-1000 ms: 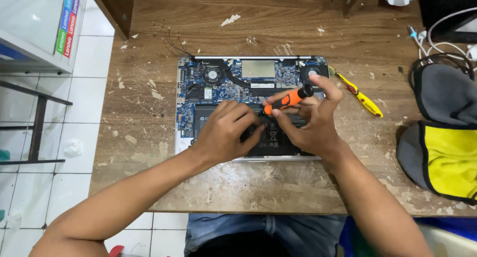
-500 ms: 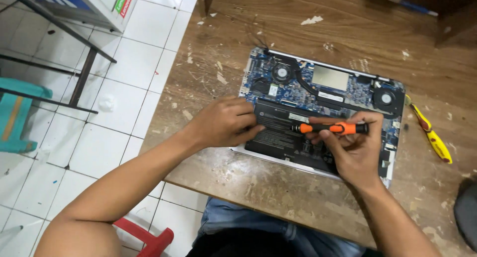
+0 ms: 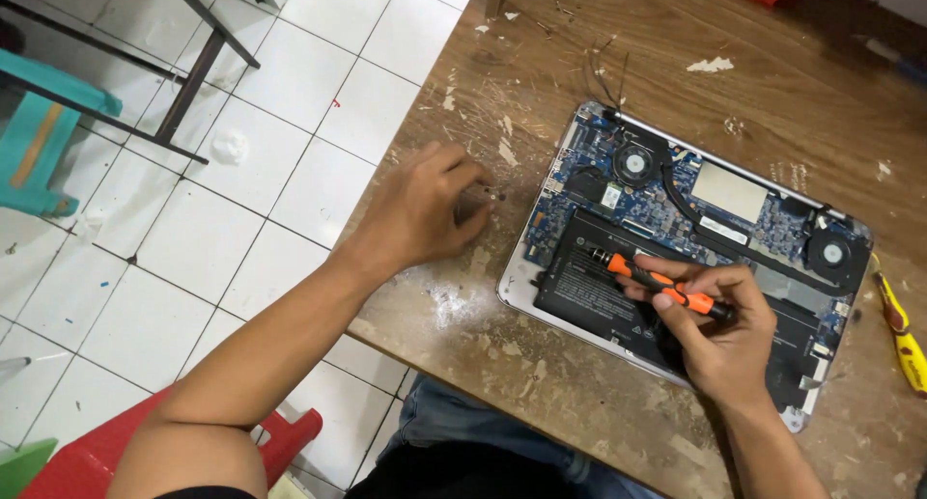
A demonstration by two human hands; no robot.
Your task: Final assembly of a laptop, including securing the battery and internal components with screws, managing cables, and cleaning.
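The orange-black screwdriver (image 3: 666,289) lies slanted over the black battery (image 3: 618,301) inside the opened laptop (image 3: 676,248) on the table.

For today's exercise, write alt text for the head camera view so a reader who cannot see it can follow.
A person's right hand holds an orange screwdriver over the black battery of an opened laptop on a worn wooden table. Their left hand pinches something small, perhaps a screw, over the table beside the laptop.
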